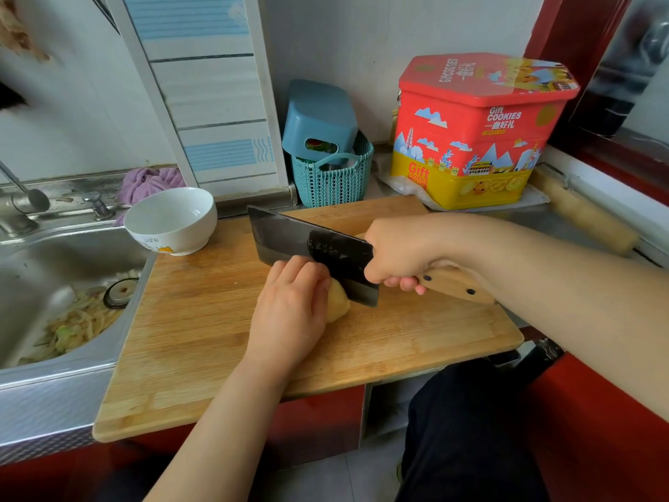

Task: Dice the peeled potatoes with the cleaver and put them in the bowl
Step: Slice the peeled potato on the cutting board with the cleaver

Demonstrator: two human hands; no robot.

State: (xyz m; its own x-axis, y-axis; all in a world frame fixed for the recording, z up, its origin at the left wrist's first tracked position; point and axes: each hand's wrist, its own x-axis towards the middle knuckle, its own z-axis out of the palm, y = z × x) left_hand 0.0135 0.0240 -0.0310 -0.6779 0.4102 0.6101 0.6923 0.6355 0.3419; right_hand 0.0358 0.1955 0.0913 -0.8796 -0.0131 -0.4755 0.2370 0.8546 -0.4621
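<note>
Your kitchen counter runs along a pale wall, and the wooden cutting board (202, 320) lies across it as the thing to steer by. Left of the board sits the steel sink (40, 269), with peelings (72, 327) heaped in its basin and a faucet (21, 202) at its back edge. Behind the board's far right corner stands a red and yellow cookie tin (478, 132), and just left of that tin a teal woven basket (335, 182) holds an upturned blue-grey container (318, 117). A wooden rolling pin (583, 211) lies beyond the board's right side, along the counter's edge. A purple cloth (148, 182) is bunched behind the board's far left corner.

On that far left corner of the board rests the white bowl (172, 221), with nothing showing inside it.

Near the board's middle, your right hand (402, 253) is wrapped firmly around the wooden handle of the cleaver (315, 248), whose dark blade stands edge down on the peeled potato (338, 302). Your left hand (289, 309) lies over the potato's left part, fingers curled down onto it and pinning it to the board, knuckles beside the blade's flat. Only the potato's right end shows past your fingers. A sliver of something pale shows behind the blade, too hidden for you to tell what it is.
</note>
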